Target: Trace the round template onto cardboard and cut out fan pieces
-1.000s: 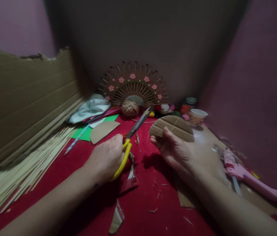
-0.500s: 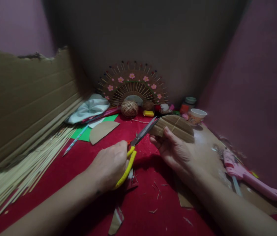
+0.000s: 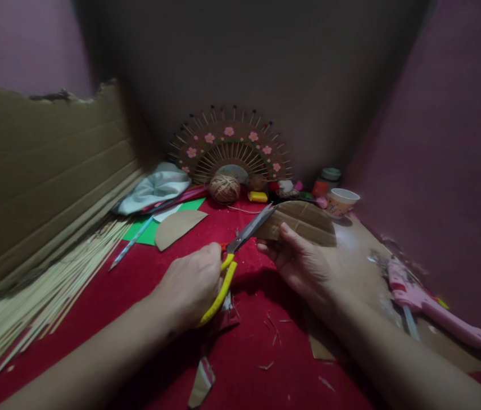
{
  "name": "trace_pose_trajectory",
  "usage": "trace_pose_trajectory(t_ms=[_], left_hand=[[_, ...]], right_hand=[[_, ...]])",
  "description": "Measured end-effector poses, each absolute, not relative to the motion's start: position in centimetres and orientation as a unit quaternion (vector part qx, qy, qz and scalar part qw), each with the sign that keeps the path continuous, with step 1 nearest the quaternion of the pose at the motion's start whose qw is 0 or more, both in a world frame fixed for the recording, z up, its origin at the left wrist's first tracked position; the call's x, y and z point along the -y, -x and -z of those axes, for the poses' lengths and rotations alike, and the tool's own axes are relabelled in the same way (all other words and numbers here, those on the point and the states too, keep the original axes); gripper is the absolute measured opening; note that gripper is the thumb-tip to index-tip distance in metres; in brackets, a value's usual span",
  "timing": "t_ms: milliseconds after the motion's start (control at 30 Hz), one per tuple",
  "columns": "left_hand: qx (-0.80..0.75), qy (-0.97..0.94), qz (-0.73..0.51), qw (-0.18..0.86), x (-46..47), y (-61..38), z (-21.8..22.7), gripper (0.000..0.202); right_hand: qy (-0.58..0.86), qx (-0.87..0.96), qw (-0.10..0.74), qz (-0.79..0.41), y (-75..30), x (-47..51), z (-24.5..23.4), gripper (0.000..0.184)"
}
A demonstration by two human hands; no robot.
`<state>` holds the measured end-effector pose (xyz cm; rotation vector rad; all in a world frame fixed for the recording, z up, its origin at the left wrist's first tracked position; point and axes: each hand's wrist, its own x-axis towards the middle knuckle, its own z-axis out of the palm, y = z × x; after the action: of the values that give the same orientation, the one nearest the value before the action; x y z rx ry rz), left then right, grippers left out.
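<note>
My left hand (image 3: 193,285) is closed around the yellow handles of a pair of scissors (image 3: 246,232), blades pointing up and to the right. Between thumb and fingers, my right hand (image 3: 302,262) grips a brown half-round piece of cardboard (image 3: 308,221). The blade tips meet the cardboard's left edge; whether they touch or only overlap it I cannot tell. Another half-round cardboard piece (image 3: 178,229) lies on the red cloth (image 3: 261,364), partly over a green sheet (image 3: 143,232). Small cut scraps are scattered below my hands.
Thin sticks (image 3: 52,285) lie at left beside a cardboard wall (image 3: 39,182). A flower-decorated stick fan (image 3: 229,136) stands behind a twine ball (image 3: 224,189). At right are a paper cup (image 3: 342,202) and a pink glue gun (image 3: 436,310) on a board.
My right hand and the cardboard have shifted slightly left, against the scissor blades. My left hand and the scissors look nearly the same.
</note>
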<state>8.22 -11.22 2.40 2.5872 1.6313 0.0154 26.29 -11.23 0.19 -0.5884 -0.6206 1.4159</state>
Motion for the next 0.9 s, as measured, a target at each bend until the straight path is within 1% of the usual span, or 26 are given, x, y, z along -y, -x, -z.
trace_pose_trajectory(t_ms=[300, 467, 600, 667, 800, 900], left_hand=[[-0.528, -0.848, 0.013, 0.033, 11.32, -8.17, -2.88, 0.025], [-0.525, -0.85, 0.035, 0.024, 11.12, -8.02, -2.8, 0.027], [-0.526, -0.848, 0.045, 0.041, 10.9, -7.94, -2.7, 0.02], [-0.529, -0.846, 0.033, 0.055, 10.91, -7.89, -2.84, 0.018], [-0.543, -0.834, -0.022, 0.095, 11.04, -7.72, -3.23, 0.015], [-0.544, -0.831, -0.047, 0.108, 11.12, -7.71, -3.2, 0.015]], right_hand=[[0.279, 0.299, 0.668, -0.622, -26.49, 11.25, -0.07, 0.008], [0.292, 0.295, 0.671, -0.615, -26.55, 11.1, 0.15, 0.009], [0.285, 0.293, 0.672, -0.618, -26.57, 11.13, 0.23, 0.007], [0.277, 0.292, 0.672, -0.622, -26.56, 11.19, 0.15, 0.008], [0.265, 0.297, 0.668, -0.628, -26.54, 11.17, -0.01, 0.016], [0.262, 0.299, 0.669, -0.628, -26.58, 11.08, 0.01, 0.018]])
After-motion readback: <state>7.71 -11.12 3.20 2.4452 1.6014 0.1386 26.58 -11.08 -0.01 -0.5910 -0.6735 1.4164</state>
